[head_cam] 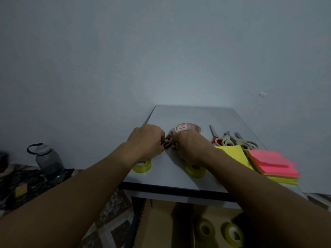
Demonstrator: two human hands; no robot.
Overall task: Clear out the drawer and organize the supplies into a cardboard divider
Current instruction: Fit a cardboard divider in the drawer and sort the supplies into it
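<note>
On the small grey table (193, 113), my left hand (146, 138) and my right hand (189, 144) meet over a bunch of small dark and orange items (168, 139), fingers curled round them. What the items are is too blurred to tell. Two yellow tape rolls lie under my wrists, one on the left (142, 165) and one on the right (195, 170). A clear tape roll with red print (188, 127) stands just behind my right hand. Below the table, a cardboard divider box (161, 221) holds two yellow tape rolls (232, 233).
Several scissors (231, 140) lie at the table's right. In front of them is a stack of yellow and pink sticky notes (272, 163). A grey water bottle (48, 160) stands on the floor at the left among dark clutter. A plain wall rises behind.
</note>
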